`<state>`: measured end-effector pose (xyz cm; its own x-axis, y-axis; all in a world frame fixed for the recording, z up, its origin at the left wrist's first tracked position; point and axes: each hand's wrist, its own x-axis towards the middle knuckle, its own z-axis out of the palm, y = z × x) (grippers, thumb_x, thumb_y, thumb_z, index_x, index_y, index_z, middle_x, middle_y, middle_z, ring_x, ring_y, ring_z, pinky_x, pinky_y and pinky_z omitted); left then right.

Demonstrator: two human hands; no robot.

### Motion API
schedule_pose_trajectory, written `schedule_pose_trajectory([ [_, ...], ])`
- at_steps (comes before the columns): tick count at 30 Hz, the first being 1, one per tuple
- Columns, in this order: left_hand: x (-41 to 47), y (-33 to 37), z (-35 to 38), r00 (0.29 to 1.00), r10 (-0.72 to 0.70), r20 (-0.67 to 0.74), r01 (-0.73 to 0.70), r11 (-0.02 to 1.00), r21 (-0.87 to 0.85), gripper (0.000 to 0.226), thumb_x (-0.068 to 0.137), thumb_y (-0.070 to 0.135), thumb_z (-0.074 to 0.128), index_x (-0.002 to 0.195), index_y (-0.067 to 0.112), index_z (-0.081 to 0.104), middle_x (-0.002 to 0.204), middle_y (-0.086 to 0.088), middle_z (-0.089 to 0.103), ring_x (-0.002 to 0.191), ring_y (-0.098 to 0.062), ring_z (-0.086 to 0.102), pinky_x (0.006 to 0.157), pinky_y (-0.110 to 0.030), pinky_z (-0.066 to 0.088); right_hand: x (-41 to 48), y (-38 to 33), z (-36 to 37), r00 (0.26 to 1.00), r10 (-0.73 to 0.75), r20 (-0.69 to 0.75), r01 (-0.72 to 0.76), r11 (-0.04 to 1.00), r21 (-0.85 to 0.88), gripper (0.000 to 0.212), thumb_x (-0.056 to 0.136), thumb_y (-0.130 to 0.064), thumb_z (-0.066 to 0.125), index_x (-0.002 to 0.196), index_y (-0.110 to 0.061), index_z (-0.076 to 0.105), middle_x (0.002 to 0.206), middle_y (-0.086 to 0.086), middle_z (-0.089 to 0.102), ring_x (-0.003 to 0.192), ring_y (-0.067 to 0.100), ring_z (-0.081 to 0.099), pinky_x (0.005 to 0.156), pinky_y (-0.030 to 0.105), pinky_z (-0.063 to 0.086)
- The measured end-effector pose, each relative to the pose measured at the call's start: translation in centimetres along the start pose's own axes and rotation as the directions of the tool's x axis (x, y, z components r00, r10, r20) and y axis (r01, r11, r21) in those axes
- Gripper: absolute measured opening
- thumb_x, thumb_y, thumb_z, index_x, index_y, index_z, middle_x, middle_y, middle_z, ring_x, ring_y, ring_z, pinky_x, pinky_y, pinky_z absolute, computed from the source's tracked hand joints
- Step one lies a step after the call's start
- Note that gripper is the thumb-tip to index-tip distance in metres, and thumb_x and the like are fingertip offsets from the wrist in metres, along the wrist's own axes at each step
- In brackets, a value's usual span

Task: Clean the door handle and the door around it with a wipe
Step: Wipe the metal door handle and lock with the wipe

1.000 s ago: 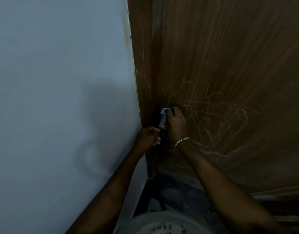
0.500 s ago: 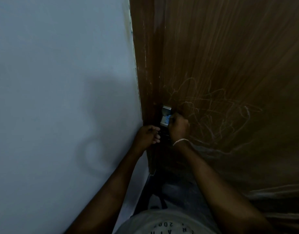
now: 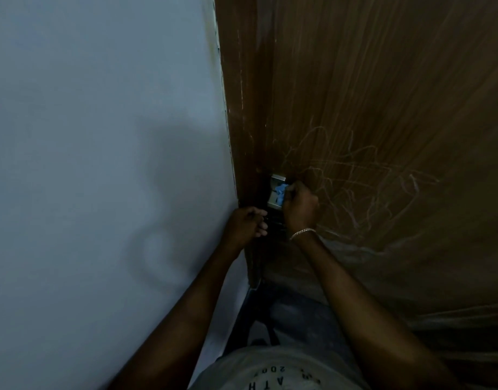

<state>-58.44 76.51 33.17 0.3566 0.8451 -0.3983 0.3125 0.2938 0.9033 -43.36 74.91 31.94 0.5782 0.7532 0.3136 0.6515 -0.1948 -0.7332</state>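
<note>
The right hand grips a blue wipe, pressing it on the metal handle plate at the door's left edge. The left hand is curled at the door edge just below; what it holds is unclear. Handle cleaning looks underway; pale scribbles on the door to the right remain unwiped.

Pale printed lettering on the front of the person's light grey T-shirt appears upside down at the bottom edge of the view. The letters "ATH" and the digits "200" can be made out, followed by a cut-off character. The remaining print is too small and dim to read.
</note>
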Motion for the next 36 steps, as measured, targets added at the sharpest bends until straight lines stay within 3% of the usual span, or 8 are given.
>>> schedule_pose_trajectory([
  [5, 0.3, 0.0, 0.5, 1.0, -0.014, 0.004, 0.014, 1.0, 0.002, 0.023, 0.1, 0.009, 0.046, 0.114, 0.007, 0.065, 0.077, -0.005, 0.066, 0.067, -0.016, 0.064, 0.065, -0.026, 0.05, 0.0, 0.3, 0.0, 1.0, -0.019, 0.023, 0.019, 1.0, -0.007, 0.016, 0.088, -0.001, 0.063, 0.087, -0.016, 0.062, 0.085, 0.002, 0.068, 0.073, 0.008, 0.06, 0.059, 0.007, 0.036],
  [11, 0.5, 0.1, 0.4, 1.0, -0.004, 0.018, 0.004, 1.0, 0.004, 0.025, 0.101, 0.007, 0.044, 0.116, 0.005, 0.064, 0.078, -0.006, 0.065, 0.069, -0.018, 0.063, 0.066, -0.027, 0.049, 0.0, 0.4, 0.5, 0.998, -0.025, 0.05, 0.029, 0.997, -0.069, 0.011, 0.089, -0.001, 0.061, 0.087, -0.011, 0.063, 0.087, 0.008, 0.069, 0.077, 0.019, 0.066, 0.062, 0.025, 0.046],
  [18, 0.8, -0.4, 0.2, 1.0, -0.003, 0.002, 0.003, 1.0, -0.005, 0.025, 0.101, 0.007, 0.044, 0.116, 0.004, 0.063, 0.078, -0.007, 0.064, 0.069, -0.018, 0.062, 0.067, -0.027, 0.049, -0.1, 0.3, 0.2, 0.998, -0.046, 0.038, 0.048, 0.998, -0.043, 0.011, 0.09, -0.002, 0.061, 0.087, -0.013, 0.063, 0.086, 0.004, 0.068, 0.076, 0.013, 0.064, 0.062, 0.016, 0.041],
  [22, 1.1, -1.1, 0.3, 1.0, -0.02, 0.02, 0.02, 0.999, -0.031, 0.025, 0.101, 0.007, 0.044, 0.117, 0.002, 0.062, 0.077, -0.007, 0.064, 0.067, -0.018, 0.062, 0.064, -0.026, 0.049, 0.2, 0.1, -0.8, 0.997, -0.066, 0.025, 0.064, 0.994, 0.084, 0.016, 0.09, -0.002, 0.062, 0.084, -0.017, 0.063, 0.081, -0.002, 0.067, 0.067, -0.002, 0.056, 0.058, 0.0, 0.038],
  [29, 2.5, -4.4, 2.3, 0.979, -0.194, 0.056, 0.196, 0.981, -0.017, 0.027, 0.099, 0.008, 0.047, 0.12, 0.003, 0.063, 0.079, -0.005, 0.066, 0.066, -0.014, 0.064, 0.057, -0.018, 0.05, -2.7, 1.7, -3.9, 0.994, -0.105, -0.008, 0.104, 0.961, 0.255, 0.008, 0.088, -0.004, 0.067, 0.084, -0.011, 0.067, 0.082, -0.006, 0.069, 0.077, 0.002, 0.065, 0.069, 0.017, 0.051],
  [32, 3.6, -6.2, 3.6, 0.961, -0.271, 0.058, 0.273, 0.961, -0.039, 0.029, 0.099, 0.007, 0.049, 0.125, 0.002, 0.061, 0.083, -0.004, 0.065, 0.068, -0.015, 0.063, 0.062, -0.022, 0.049, -5.6, 3.3, -4.0, 0.999, -0.022, 0.038, 0.009, 0.948, 0.317, 0.012, 0.086, 0.001, 0.066, 0.086, -0.01, 0.069, 0.086, -0.002, 0.07, 0.082, 0.005, 0.067, 0.074, 0.019, 0.052],
  [34, 4.1, -6.9, 4.4, 0.959, -0.275, 0.071, 0.278, 0.959, -0.049, 0.034, 0.098, 0.005, 0.051, 0.132, 0.002, 0.056, 0.097, -0.009, 0.067, 0.078, -0.019, 0.064, 0.07, -0.026, 0.052, -7.0, 4.5, -3.7, 0.991, 0.096, 0.093, -0.124, 0.923, 0.365, 0.016, 0.087, 0.005, 0.062, 0.088, -0.009, 0.069, 0.086, -0.001, 0.07, 0.083, 0.008, 0.067, 0.076, 0.019, 0.051],
  [36, 4.5, -7.2, 5.2, 0.969, -0.242, 0.056, 0.243, 0.97, -0.024, 0.042, 0.098, 0.0, 0.051, 0.139, 0.005, 0.052, 0.129, -0.016, 0.061, 0.112, -0.03, 0.062, 0.099, -0.039, 0.052, -7.8, 5.8, -3.4, 0.975, 0.185, 0.122, -0.218, 0.9, 0.378, 0.018, 0.088, 0.007, 0.058, 0.092, -0.007, 0.068, 0.087, -0.001, 0.07, 0.082, 0.005, 0.066, 0.076, 0.017, 0.05],
])
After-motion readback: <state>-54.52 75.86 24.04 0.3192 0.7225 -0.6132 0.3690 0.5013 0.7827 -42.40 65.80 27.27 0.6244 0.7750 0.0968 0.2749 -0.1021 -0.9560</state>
